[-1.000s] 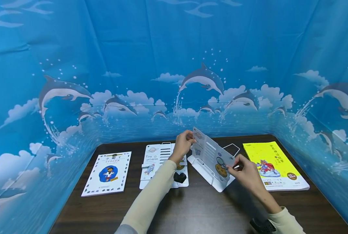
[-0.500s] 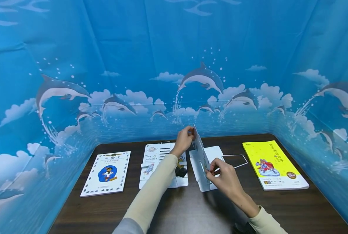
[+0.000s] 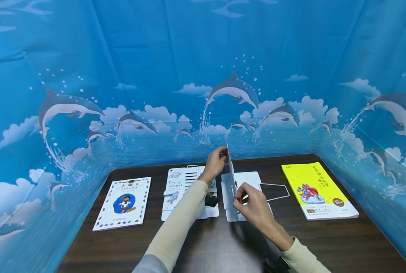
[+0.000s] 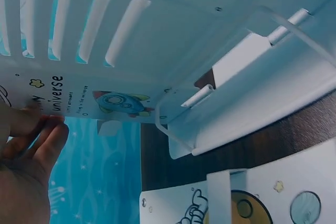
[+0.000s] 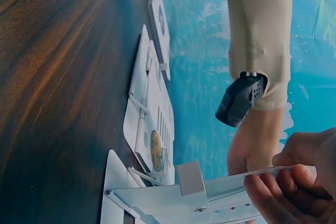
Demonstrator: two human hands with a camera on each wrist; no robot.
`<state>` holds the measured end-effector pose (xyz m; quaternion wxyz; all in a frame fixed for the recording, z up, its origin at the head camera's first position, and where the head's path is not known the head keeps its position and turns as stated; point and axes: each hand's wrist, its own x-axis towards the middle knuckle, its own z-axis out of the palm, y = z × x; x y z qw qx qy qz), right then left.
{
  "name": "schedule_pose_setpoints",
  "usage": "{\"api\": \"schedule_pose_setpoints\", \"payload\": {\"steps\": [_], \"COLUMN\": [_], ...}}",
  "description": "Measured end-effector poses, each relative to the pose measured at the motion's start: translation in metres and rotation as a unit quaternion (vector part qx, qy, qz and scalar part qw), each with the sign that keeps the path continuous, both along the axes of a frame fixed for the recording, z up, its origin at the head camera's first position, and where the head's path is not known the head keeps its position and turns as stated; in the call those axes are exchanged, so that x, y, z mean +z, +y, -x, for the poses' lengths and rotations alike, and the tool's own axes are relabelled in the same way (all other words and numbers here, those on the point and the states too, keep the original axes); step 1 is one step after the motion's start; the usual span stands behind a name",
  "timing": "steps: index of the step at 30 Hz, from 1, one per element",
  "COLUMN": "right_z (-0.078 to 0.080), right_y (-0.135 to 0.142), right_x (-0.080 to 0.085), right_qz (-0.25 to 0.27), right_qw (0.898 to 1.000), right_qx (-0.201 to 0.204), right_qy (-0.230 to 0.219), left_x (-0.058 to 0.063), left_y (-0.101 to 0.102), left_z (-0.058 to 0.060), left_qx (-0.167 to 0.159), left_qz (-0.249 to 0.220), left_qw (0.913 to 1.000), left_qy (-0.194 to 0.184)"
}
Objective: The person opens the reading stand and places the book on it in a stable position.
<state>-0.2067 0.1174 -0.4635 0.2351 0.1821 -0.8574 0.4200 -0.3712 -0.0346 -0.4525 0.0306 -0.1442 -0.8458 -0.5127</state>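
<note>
A white metal book stand printed with cartoon space pictures is unfolded at the middle of the table. Its hinged panel (image 3: 231,172) stands nearly upright, edge-on in the head view, over the flat base plate (image 3: 250,177). My left hand (image 3: 215,166) pinches the panel's far edge; in the left wrist view, thumb and fingers (image 4: 50,142) grip it beside the word "universe". My right hand (image 3: 254,204) pinches the near edge, its thumb and fingers on either side in the right wrist view. A white wire loop (image 3: 278,191) sticks out to the right of the base.
A second, matching book stand (image 3: 175,185) lies folded flat to the left, partly behind my left forearm. Farther left is a white book (image 3: 122,203) with a blue circle. A yellow book (image 3: 317,189) lies at the right. A dolphin-print curtain (image 3: 175,76) surrounds the dark wooden table (image 3: 209,250).
The panel has swung from leaning right to nearly upright, and my right hand has moved left with it. The base has turned straighter on the table. My left hand keeps its grip.
</note>
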Motion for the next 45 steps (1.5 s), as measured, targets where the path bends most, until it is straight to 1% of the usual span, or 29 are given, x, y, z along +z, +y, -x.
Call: {"api": "schedule_pose_setpoints", "payload": {"steps": [3, 5, 8, 10, 12, 15, 19, 21, 23, 26, 29, 32, 34, 35, 37, 39, 40, 42, 45], "right_z": [0.001, 0.001, 0.001, 0.001, 0.0, -0.001, -0.003, -0.004, -0.005, -0.006, -0.006, -0.006, -0.006, -0.006, -0.004, 0.001, 0.004, 0.015, 0.04], "right_y": [0.001, 0.001, 0.001, 0.001, 0.001, 0.002, 0.004, 0.005, 0.005, 0.007, 0.009, 0.012, 0.016, 0.018, 0.025, 0.034, 0.039, 0.047, 0.056], "right_x": [0.001, 0.001, 0.0, 0.0, 0.0, 0.001, 0.002, 0.001, 0.001, 0.001, 0.0, -0.003, -0.005, -0.006, -0.006, -0.004, -0.002, 0.001, 0.007], "right_qz": [0.004, 0.007, 0.009, 0.009, 0.008, 0.008, 0.008, 0.006, 0.002, -0.002, 0.0, 0.01, 0.02, 0.028, 0.043, 0.064, 0.075, 0.092, 0.102], "right_qw": [1.0, 1.0, 1.0, 1.0, 1.0, 1.0, 0.999, 0.999, 0.999, 0.999, 1.0, 1.0, 0.999, 0.999, 0.995, 0.988, 0.985, 0.979, 0.978], "right_qx": [0.0, 0.0, 0.001, 0.001, 0.001, -0.004, -0.012, -0.014, -0.013, -0.009, -0.008, 0.001, 0.023, 0.037, 0.067, 0.088, 0.092, 0.086, 0.068], "right_qy": [-0.006, -0.006, -0.007, -0.008, -0.013, -0.024, -0.04, -0.045, -0.045, -0.04, -0.026, -0.014, -0.017, -0.028, -0.063, -0.108, -0.128, -0.158, -0.168], "left_x": [-0.001, -0.002, -0.004, -0.006, -0.007, -0.007, -0.001, 0.001, 0.004, 0.005, 0.004, 0.0, -0.002, -0.003, -0.004, -0.004, -0.004, -0.004, -0.004], "left_y": [-0.002, -0.005, -0.011, -0.015, -0.019, -0.021, -0.016, -0.012, -0.007, 0.001, 0.01, 0.018, 0.022, 0.023, 0.025, 0.026, 0.026, 0.027, 0.028], "left_z": [-0.003, -0.007, -0.02, -0.031, -0.046, -0.072, -0.114, -0.133, -0.149, -0.166, -0.175, -0.176, -0.175, -0.175, -0.174, -0.173, -0.173, -0.174, -0.175], "left_qx": [0.0, 0.004, 0.012, 0.019, 0.024, 0.019, -0.006, -0.017, -0.024, -0.025, -0.019, -0.006, 0.007, 0.016, 0.03, 0.039, 0.042, 0.047, 0.057], "left_qz": [0.011, 0.007, -0.013, -0.022, -0.029, -0.046, -0.082, -0.103, -0.122, -0.124, -0.117, -0.121, -0.129, -0.129, -0.126, -0.126, -0.129, -0.136, -0.139], "left_qw": [0.9999, 0.9998, 0.9996, 0.9991, 0.9984, 0.9977, 0.9959, 0.994, 0.9918, 0.9914, 0.992, 0.9914, 0.99, 0.9898, 0.9896, 0.9894, 0.989, 0.9879, 0.987], "left_qy": [0.013, 0.018, 0.023, 0.032, 0.042, 0.047, 0.038, 0.033, 0.028, 0.033, 0.044, 0.05, 0.056, 0.058, 0.063, 0.061, 0.059, 0.057, 0.057]}}
